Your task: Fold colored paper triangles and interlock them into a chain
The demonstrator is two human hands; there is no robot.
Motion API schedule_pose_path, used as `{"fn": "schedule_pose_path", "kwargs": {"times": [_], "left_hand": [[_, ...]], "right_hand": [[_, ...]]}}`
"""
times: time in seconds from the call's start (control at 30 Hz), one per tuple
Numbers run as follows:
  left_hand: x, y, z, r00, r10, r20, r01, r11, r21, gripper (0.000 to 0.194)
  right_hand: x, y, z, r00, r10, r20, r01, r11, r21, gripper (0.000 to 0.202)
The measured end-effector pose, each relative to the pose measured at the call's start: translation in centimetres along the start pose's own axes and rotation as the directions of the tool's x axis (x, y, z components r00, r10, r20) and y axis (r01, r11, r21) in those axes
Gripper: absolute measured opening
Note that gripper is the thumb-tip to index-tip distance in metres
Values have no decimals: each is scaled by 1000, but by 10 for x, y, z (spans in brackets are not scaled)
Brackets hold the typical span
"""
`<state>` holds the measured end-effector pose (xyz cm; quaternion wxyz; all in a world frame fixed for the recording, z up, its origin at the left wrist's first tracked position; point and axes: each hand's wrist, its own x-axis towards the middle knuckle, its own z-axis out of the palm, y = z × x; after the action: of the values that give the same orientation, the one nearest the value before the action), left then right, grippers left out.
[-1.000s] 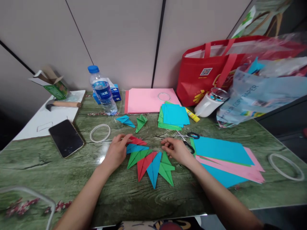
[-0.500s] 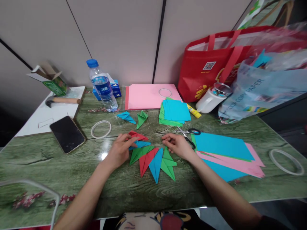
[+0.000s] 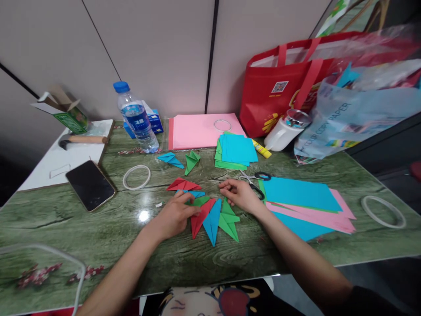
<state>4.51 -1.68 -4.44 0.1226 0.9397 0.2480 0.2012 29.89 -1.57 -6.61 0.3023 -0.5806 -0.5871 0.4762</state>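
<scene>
1. Where the left hand (image 3: 176,213) lies, its thumb and fingers are apart, curved over a green folded piece (image 3: 200,201) and reaching the near red folded piece (image 3: 199,224); cannot tell whether it pinches either.
2. Right hand (image 3: 239,195): fingers loosely curled, tips near the thumb; nothing visible in them, though the inner side is hidden. It rests just beyond the right-end green piece (image 3: 228,221).
3. Between the hands, the folded pieces form an arc. A blue folded piece (image 3: 213,221) sits to the right of the left thumb; a second blue one (image 3: 190,193) and the far red folded piece (image 3: 184,184) lie just beyond the left fingers.
4. Handling (judged): very light paper, stiffer along the layered creases, soft at the thin points; likely to slide or spring apart if brushed. Best hold: a flat pinch across the thick folded middle, sparing the tips.
5. Farther out, beyond the left hand: a loose blue piece (image 3: 171,159) and a loose green piece (image 3: 192,161), apart from the arc.
6. Just beyond the right hand: scissors (image 3: 255,179); to its right, overlapping coloured sheets (image 3: 302,193).
</scene>
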Motion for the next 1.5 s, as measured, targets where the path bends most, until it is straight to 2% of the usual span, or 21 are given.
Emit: {"fn": "schedule_pose_path", "kwargs": {"times": [0.07,0.2,0.27,0.33,0.4,0.5,0.57,0.63,0.67,0.7,0.73,0.77,0.8,0.83,0.93,1.03,1.13,1.27,1.4,1.5], "left_hand": [[2,4,1,1000,1,13,-1,1000,5,41],[6,15,3,997,64,-30,-66,996,-65,42],[8,22,3,995,75,68,-69,994,-89,42],[10,30,4,974,91,206,-74,993,-87,46],[11,38,6,952,99,289,-75,993,-91,54],[12,47,11,935,153,321,-127,987,-99,68],[12,48,13,926,214,312,-191,976,-104,67],[12,41,14,958,196,210,-188,980,-58,59],[11,34,12,984,153,93,-153,988,-9,54],[9,25,10,996,50,-69,-48,998,37,46],[7,15,6,971,-105,-214,123,990,70,37],[5,5,2,911,-250,-327,289,954,75,30],[2,-5,-1,839,-362,-406,422,904,64,30],[-1,-13,-4,801,-425,-422,492,869,57,34],[-8,-27,-4,827,-504,-251,519,854,-3,33],[-8,-26,3,855,-500,-141,492,866,-88,39],[-6,-22,8,884,-455,-109,439,887,-143,52],[-4,-18,6,905,-417,-84,399,900,-172,69],[-1,-14,4,901,-435,-3,426,883,-198,102],[0,-9,8,918,-397,11,384,879,-283,113]], "right_hand": [[1,1,0,1000,0,-2,0,1000,1,18],[2,2,0,1000,10,-4,-10,1000,17,18],[2,3,1,1000,17,-9,-17,999,28,17],[2,3,1,1000,23,-14,-22,999,38,17],[3,4,2,1000,23,-18,-22,999,45,18],[4,4,4,1000,23,-18,-23,999,45,20],[3,4,2,999,27,-18,-26,999,45,21],[1,2,-3,999,29,-17,-29,999,-15,21],[-1,0,-7,999,31,-14,-32,996,-84,21],[-3,-2,-11,999,32,-8,-33,985,-169,22],[-6,-4,-15,999,34,0,-33,966,-257,24],[-9,-6,-18,999,32,8,-28,947,-321,26],[-12,-8,-19,1000,17,23,-8,934,-356,26],[-14,-11,-19,999,-9,39,23,926,-376,27],[-19,-15,-14,990,-100,102,132,916,-380,38],[-20,-16,-6,979,-135,150,180,920,-347,36],[-18,-14,-3,981,-116,153,159,939,-306,28],[-14,-11,0,988,-151,7,149,962,-228,17],[-7,-8,13,977,-205,-54,205,979,-7,26],[-2,-7,24,985,-164,-58,169,982,89,34]]}}
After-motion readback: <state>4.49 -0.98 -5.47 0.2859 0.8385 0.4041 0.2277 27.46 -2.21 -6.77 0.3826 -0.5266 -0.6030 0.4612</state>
